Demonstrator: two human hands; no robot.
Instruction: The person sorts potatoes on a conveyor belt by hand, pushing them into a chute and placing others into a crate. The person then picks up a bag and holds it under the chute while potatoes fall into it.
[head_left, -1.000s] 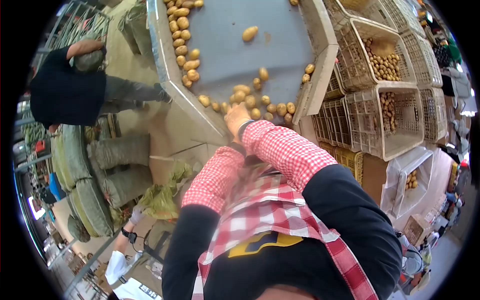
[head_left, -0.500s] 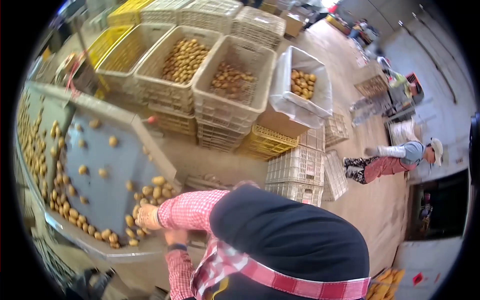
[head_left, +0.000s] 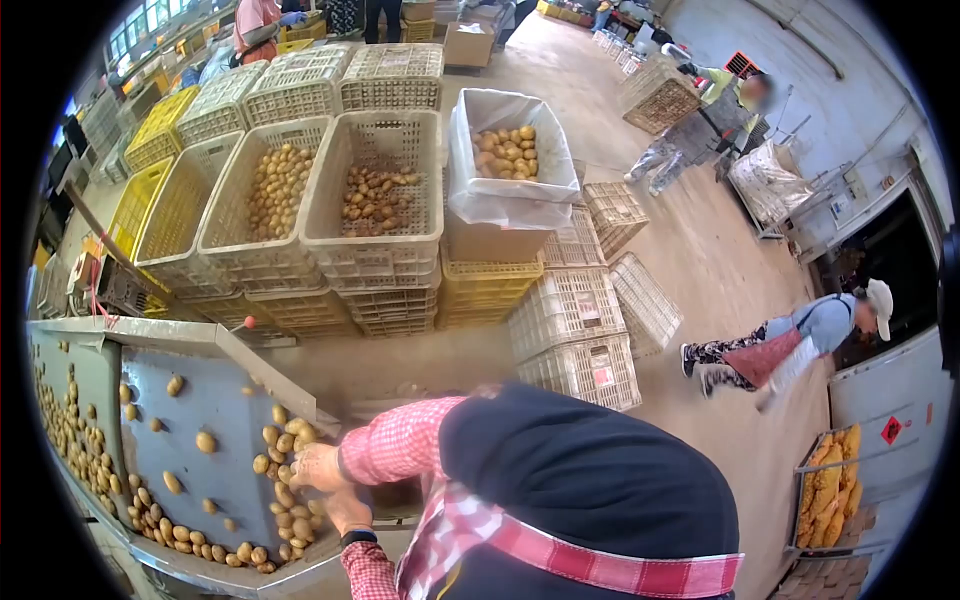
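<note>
Potatoes lie against the right hand, beside the left hand. Finger opening and grip: cannot tell. View has swung toward the crates.

A white-capped person is seen near a dark doorway; yellow sacks are held in a rack beside a wall marked with a red sign.
</note>
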